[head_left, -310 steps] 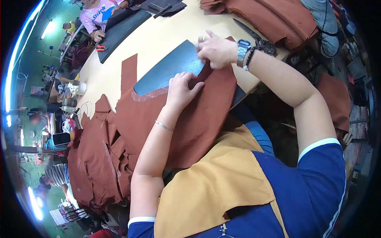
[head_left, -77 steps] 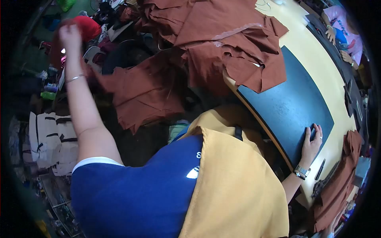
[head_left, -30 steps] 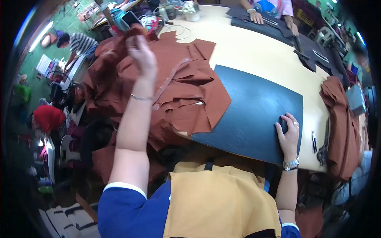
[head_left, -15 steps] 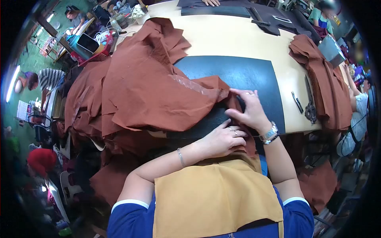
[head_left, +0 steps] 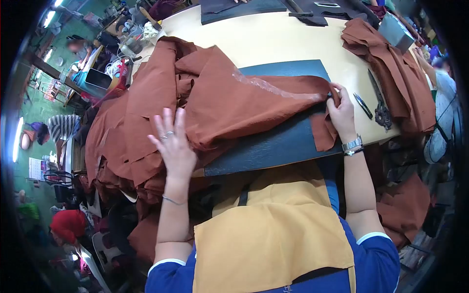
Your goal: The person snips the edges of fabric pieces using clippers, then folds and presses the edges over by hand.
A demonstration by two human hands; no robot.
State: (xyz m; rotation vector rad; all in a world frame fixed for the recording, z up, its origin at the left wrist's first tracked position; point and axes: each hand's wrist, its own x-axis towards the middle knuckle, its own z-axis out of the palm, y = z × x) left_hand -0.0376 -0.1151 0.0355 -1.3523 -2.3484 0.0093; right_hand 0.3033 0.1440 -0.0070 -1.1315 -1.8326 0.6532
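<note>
A large reddish-brown sheet, apparently leather [head_left: 234,110], with a pale streak near its edge, stretches over a dark board [head_left: 278,146]. Its far right corner is pinched in my right hand [head_left: 343,113], thumb and fingers closed, with a flap of the same material hanging below onto the board. My left hand [head_left: 175,146] has its fingers spread and rests on or hovers just above the brown material at the left; contact is hard to make out. Beneath it, a layered heap of brown sheets [head_left: 115,141] spills over the table's left and front edges.
Right of the board lie scissors [head_left: 381,110] and a slim dark tool [head_left: 363,105]. A second brown stack [head_left: 391,73] and a grey box [head_left: 395,33] stand farther right. A red basket [head_left: 117,88] sits at the back left. Other people work around the table.
My right hand has moved right and away from me, drawing the sheet's corner across the board. My left hand has left the front edge, swung left and spread its fingers.
</note>
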